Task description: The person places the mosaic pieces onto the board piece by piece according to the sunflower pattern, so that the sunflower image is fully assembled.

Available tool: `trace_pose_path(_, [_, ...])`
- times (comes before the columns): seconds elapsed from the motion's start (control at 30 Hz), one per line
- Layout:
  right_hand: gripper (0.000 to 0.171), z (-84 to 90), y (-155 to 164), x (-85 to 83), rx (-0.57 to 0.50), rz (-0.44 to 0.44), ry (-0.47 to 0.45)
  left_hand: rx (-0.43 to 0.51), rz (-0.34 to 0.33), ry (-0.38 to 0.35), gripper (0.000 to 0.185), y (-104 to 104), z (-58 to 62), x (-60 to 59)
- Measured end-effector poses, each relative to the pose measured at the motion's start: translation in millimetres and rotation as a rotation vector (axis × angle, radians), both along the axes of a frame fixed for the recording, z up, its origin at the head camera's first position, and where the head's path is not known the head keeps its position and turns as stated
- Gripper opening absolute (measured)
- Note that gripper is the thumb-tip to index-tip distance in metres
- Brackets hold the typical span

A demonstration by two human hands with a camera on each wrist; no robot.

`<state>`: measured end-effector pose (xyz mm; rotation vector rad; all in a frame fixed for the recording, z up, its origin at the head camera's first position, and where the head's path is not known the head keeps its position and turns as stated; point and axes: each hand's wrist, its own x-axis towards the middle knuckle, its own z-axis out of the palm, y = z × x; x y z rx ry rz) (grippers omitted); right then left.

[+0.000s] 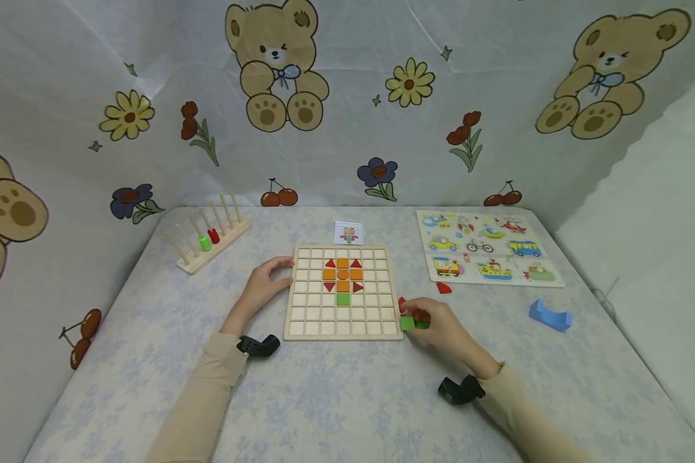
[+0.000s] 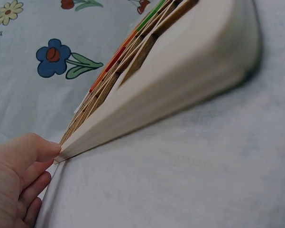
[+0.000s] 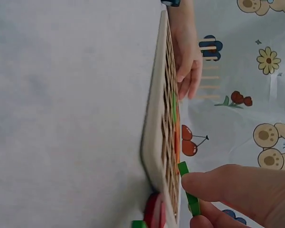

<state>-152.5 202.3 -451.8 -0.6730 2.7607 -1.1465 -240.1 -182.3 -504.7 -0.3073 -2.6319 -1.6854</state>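
Observation:
In the head view my right hand [image 1: 440, 326] pinches a green square tile [image 1: 407, 323] beside the lower right corner of a wooden grid board [image 1: 313, 335]. The right wrist view shows this green tile [image 3: 193, 202] on edge, partly covered by the thumb. More green [image 1: 423, 325] shows under that hand, and a red piece [image 1: 402, 303] lies by the board's right edge. My left hand [image 1: 262, 288] touches the board's left edge with thumb and fingertips. On the grid, orange squares [image 1: 343, 263] surround an orange circle [image 1: 343, 274], with red triangles [image 1: 356, 263] at the corners and a green square [image 1: 343, 299] below.
A pattern card [image 1: 349, 233] lies behind the board. At back left stands a peg rack [image 1: 214, 247] with green and red pieces. On the right are a picture puzzle board [image 1: 481, 247], a red quarter-round piece [image 1: 443, 288] and a blue curved block [image 1: 550, 316].

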Motion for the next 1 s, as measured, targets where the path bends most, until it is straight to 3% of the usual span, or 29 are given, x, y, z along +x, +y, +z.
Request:
trace_pose_path(0.2, [0.043, 8.8, -28.3, -19.8, -0.055, 0.01, 0.055, -0.001, 0.007, -0.009, 0.048, 0.0, 1.0, 1.1])
trace_pose_path(0.53, [0.038, -11.7, -97.1, -29.6, -0.106, 0.106, -0.013, 0.001, -0.004, -0.004, 0.047, 0.4, -1.8, -0.7])
trace_pose_path(1.0, [0.03, -18.0, -102.9, -26.3, -0.155, 0.091, 0.003, 0.001, 0.001, 0.01, 0.047, 1.0, -1.2, 0.2])
